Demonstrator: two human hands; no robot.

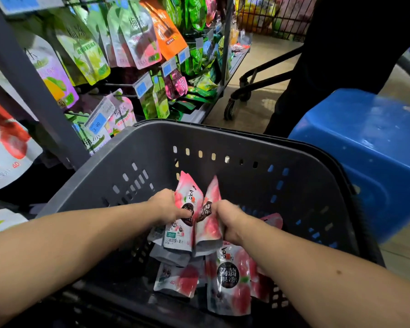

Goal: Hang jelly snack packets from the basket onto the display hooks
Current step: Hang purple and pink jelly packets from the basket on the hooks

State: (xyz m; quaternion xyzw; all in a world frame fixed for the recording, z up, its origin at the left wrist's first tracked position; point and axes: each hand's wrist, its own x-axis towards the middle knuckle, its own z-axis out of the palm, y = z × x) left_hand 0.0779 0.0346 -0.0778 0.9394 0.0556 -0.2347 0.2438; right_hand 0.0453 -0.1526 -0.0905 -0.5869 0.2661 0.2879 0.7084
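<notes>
Basket [152, 147]: frame centre, packets [227, 280] inside. Display rack [33, 95] with hung pouches [137, 36]: upper left. Crate [365, 143]: right of basket. Trolley [244, 89]: behind, upper centre.

The basket [223, 138] is open on top, and packets [227, 280] cover its near floor, with room above them by the far wall. At left, a grey post [33, 91] and close-hung pouches [133, 36] crowd the hooks [118, 85]. A blue stool [365, 143] stands just beside the basket's right rim.
</notes>
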